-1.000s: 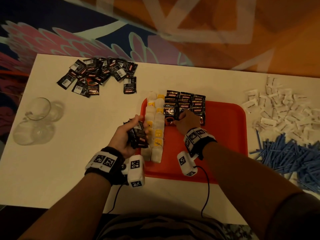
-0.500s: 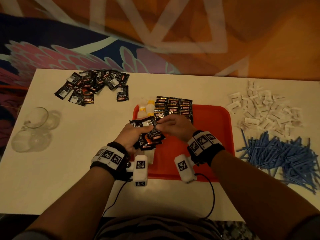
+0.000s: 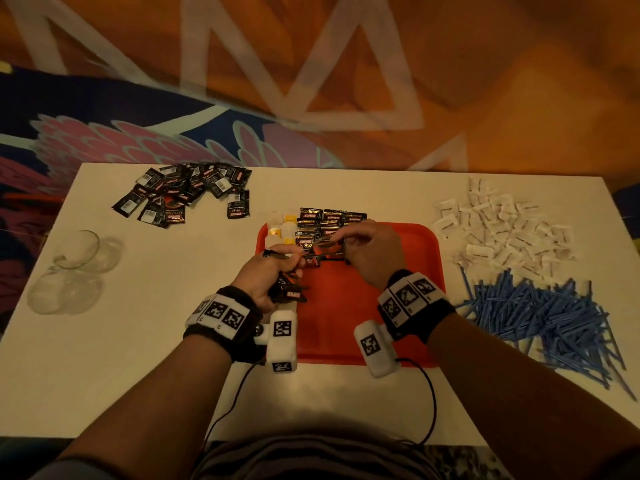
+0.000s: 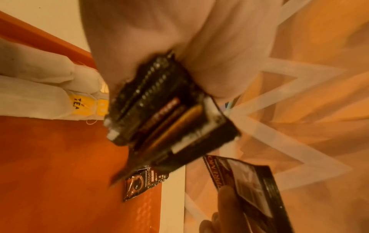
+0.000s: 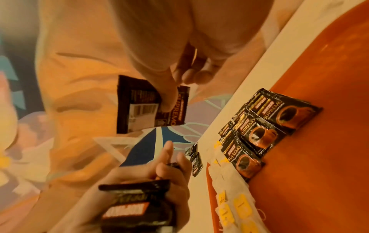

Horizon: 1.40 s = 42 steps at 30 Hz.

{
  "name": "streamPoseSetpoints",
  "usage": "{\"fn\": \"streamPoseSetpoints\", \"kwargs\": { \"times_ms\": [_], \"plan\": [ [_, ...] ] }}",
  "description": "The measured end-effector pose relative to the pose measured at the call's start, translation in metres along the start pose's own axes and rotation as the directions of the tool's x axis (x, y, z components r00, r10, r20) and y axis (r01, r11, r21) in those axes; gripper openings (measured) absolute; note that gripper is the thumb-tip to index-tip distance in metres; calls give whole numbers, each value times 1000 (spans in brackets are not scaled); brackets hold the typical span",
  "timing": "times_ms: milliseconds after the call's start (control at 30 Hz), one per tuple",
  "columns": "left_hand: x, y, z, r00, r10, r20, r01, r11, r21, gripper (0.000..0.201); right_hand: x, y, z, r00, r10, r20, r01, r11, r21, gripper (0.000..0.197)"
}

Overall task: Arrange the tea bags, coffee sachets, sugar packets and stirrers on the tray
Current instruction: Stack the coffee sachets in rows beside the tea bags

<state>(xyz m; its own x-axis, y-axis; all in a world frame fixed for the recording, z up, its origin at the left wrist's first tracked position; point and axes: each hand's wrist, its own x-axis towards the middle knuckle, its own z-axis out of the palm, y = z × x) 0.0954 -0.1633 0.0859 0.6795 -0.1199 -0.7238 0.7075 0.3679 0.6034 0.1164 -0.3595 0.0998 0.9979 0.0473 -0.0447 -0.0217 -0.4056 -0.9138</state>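
One coffee sachet (image 5: pixel 151 108) is pinched between my right hand's (image 3: pixel 372 252) thumb and fingers (image 5: pixel 167 96), held in the air above the red tray (image 3: pixel 391 306). My left hand (image 3: pixel 263 275) grips a stack of sachets (image 4: pixel 165 113) over the tray's left part, fingers curled round it. On the tray, rows of coffee sachets (image 3: pixel 329 223) lie at its far edge, with tea bags (image 3: pixel 282 230) just left of them along the tray's left side. More loose sachets (image 3: pixel 183 195) lie on the surface far left of the tray. White sugar packets (image 3: pixel 502 230) and blue stirrers (image 3: pixel 540 317) lie heaped right of the tray, and clear glass cups (image 3: pixel 72 268) stand well to its left.
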Motion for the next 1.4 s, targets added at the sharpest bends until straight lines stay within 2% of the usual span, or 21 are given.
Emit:
{"fn": "streamPoseSetpoints", "kwargs": {
  "times_ms": [33,100,133,233,333,400,467,567,633,700,767,900,1000,1100,1167,1233,1333,1400],
  "plan": [
    [-3,1,4,999,-51,10,51,999,18,8,-3,-3,-2,999,-46,9,46,999,27,37],
    [-6,2,11,993,-118,15,117,989,89,26,-9,-6,-2,992,-115,47,112,992,57,31],
    [-7,2,15,993,-116,18,113,987,116,28,-11,-6,-2,988,-140,69,137,990,47,30],
    [-10,4,28,999,18,32,-22,994,112,12,-14,-1,-4,983,-119,141,123,992,-15,32],
    [-8,5,32,985,167,-36,-158,973,170,13,-15,4,-10,992,38,118,-55,988,147,30],
    [-7,5,34,970,233,-70,-211,949,235,9,-15,4,-12,968,181,172,-214,958,193,18],
    [-7,4,37,957,285,-63,-254,920,297,10,-15,6,-11,963,176,203,-181,983,9,18],
    [-7,1,40,942,334,-30,-294,868,401,37,-13,6,-9,977,123,175,-97,984,-150,11],
    [-7,1,42,942,335,-14,-299,860,413,30,-12,8,-9,981,123,149,-93,976,-197,8],
    [-5,-1,43,949,313,-40,-267,864,427,27,-12,9,-10,980,125,153,-92,974,-207,3],
    [0,-4,44,955,283,-85,-226,886,404,28,-14,11,-8,976,147,162,-122,980,-156,7],
    [6,-12,43,967,181,-181,-129,955,266,19,-16,19,-1,974,167,151,-152,983,-107,10],
    [10,-16,39,963,198,-181,-149,956,252,19,-15,29,2,958,230,169,-206,967,-149,11],
    [18,-17,30,934,272,-231,-199,935,294,14,-14,40,3,939,288,188,-234,936,-262,18],
    [22,-17,23,904,358,-234,-245,882,403,6,-9,51,4,917,364,166,-300,901,-314,25],
    [28,-17,16,888,422,-182,-250,776,580,9,1,63,5,889,441,127,-379,861,-339,27],
    [40,-18,3,897,437,-68,-184,510,840,26,17,76,11,846,526,85,-469,810,-353,29],
    [48,-18,-4,918,396,29,-164,313,935,39,27,82,16,834,546,78,-483,792,-374,26]
  ]
}}
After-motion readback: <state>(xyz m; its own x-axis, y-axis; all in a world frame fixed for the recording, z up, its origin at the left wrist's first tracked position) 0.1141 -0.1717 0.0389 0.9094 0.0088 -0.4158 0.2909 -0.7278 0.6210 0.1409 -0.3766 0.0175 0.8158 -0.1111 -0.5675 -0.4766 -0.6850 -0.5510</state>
